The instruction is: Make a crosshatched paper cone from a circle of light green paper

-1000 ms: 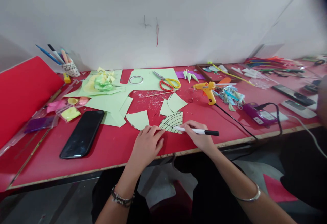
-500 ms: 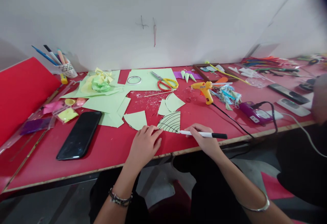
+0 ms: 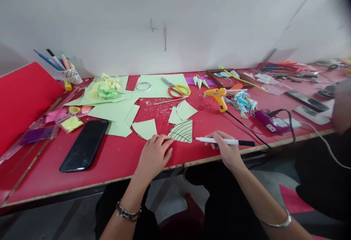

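My right hand (image 3: pixel 225 145) grips a white marker with a black end (image 3: pixel 229 141), its dark tip pointing left, just off the paper's right edge. In front of me lies a pale green paper wedge (image 3: pixel 183 132) covered with curved black lines. My left hand (image 3: pixel 155 153) rests palm down on the table, open, its fingertips at the wedge's lower left corner. Beyond those fingers is a plain green wedge (image 3: pixel 145 128) with a dark line along its curved edge. Two more green pieces (image 3: pixel 187 110) overlap behind the lined one.
A yellow glue gun (image 3: pixel 218 96) and its cord lie to the right, near a purple power socket (image 3: pixel 271 122). Scissors (image 3: pixel 175 88) rest on green sheets at the back. A black phone (image 3: pixel 85 145) is on the left. Another person (image 3: pixel 320 170) sits at far right.
My right hand has drawn the marker to the right, lifting its tip away from the lined paper's lower right corner. My left hand stays in place.
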Demonstrator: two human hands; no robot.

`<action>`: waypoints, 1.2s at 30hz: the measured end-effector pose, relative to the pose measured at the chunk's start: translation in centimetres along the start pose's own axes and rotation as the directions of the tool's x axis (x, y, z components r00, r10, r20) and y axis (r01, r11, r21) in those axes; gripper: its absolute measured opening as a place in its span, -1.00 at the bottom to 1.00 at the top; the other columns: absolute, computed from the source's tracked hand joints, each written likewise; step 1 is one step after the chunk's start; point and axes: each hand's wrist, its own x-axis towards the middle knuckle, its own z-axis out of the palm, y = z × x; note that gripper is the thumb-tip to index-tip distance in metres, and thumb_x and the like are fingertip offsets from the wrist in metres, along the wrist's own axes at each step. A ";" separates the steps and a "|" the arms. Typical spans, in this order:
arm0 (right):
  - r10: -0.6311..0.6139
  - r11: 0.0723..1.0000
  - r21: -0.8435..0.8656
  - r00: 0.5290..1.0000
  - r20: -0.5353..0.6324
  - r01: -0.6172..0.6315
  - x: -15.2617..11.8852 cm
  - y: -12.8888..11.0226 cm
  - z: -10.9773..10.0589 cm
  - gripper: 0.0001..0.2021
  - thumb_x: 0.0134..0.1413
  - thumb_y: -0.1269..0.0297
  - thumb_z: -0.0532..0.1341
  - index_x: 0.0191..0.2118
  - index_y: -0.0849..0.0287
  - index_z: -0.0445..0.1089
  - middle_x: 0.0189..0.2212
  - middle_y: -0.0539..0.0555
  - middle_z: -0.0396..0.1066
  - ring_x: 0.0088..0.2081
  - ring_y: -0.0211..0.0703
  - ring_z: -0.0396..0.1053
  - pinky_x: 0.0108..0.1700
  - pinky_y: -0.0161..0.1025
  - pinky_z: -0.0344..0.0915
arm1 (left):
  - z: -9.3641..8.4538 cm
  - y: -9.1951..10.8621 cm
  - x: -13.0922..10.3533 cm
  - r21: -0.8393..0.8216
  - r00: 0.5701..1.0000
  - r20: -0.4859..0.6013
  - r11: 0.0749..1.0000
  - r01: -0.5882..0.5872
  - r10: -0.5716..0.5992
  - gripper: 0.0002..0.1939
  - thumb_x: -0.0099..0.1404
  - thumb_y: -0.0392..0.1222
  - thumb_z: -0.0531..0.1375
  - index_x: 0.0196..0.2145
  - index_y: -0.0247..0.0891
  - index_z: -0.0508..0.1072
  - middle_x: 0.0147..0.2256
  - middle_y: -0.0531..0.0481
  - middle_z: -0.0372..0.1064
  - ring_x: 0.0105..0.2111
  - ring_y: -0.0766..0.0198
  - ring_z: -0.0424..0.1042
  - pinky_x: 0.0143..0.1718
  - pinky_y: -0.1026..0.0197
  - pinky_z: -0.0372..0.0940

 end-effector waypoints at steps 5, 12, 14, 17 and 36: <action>-0.072 0.996 0.060 0.996 0.044 0.069 2.1 -0.2 2.3 -0.81 0.00 0.22 0.09 -0.47 0.21 0.35 -0.63 -0.02 0.31 -0.60 -0.32 0.20 -0.54 -0.36 0.14 | 0.1 0.0 0.0 0.008 1.000 -0.003 1.000 -0.002 0.002 -0.69 0.26 -0.22 -0.03 -0.06 -0.20 0.31 -0.15 -0.04 0.27 -0.15 0.18 0.20 -0.13 0.11 0.20; -0.092 0.995 -0.029 0.989 0.116 0.096 3.7 -0.7 5.3 -0.84 -0.03 0.21 0.11 -0.45 0.19 0.33 -0.57 -0.01 0.36 -0.55 -0.28 0.25 -0.50 -0.34 0.18 | 0.1 0.0 0.0 0.004 1.000 0.005 1.000 0.005 -0.005 -0.69 0.27 -0.20 -0.04 -0.05 -0.21 0.31 -0.15 -0.04 0.28 -0.16 0.18 0.19 -0.14 0.11 0.20; -0.112 0.990 -0.074 0.987 0.111 0.120 3.7 -0.6 5.4 -0.84 -0.02 0.22 0.11 -0.46 0.19 0.34 -0.57 -0.01 0.36 -0.55 -0.27 0.25 -0.50 -0.34 0.17 | 0.2 0.0 0.0 0.005 1.000 0.006 1.000 0.006 -0.006 -0.68 0.27 -0.20 -0.04 -0.05 -0.21 0.30 -0.15 -0.04 0.28 -0.15 0.17 0.19 -0.14 0.11 0.20; -0.132 0.982 -0.120 0.983 0.125 0.147 3.6 -0.5 5.3 -0.83 -0.01 0.22 0.10 -0.46 0.19 0.35 -0.56 0.00 0.37 -0.53 -0.26 0.26 -0.51 -0.35 0.15 | 0.1 0.0 0.0 0.011 1.000 0.005 1.000 0.007 -0.007 -0.69 0.27 -0.20 -0.04 -0.06 -0.21 0.31 -0.15 -0.04 0.28 -0.15 0.17 0.19 -0.15 0.11 0.21; -0.192 0.955 -0.201 0.970 0.150 0.220 3.6 -0.2 4.9 -0.80 -0.01 0.20 0.10 -0.50 0.19 0.35 -0.58 -0.01 0.35 -0.50 -0.24 0.26 -0.48 -0.35 0.13 | 0.1 0.1 0.0 0.014 1.000 -0.002 1.000 0.007 -0.007 -0.69 0.27 -0.21 -0.04 -0.07 -0.20 0.32 -0.15 -0.05 0.27 -0.15 0.18 0.20 -0.15 0.12 0.21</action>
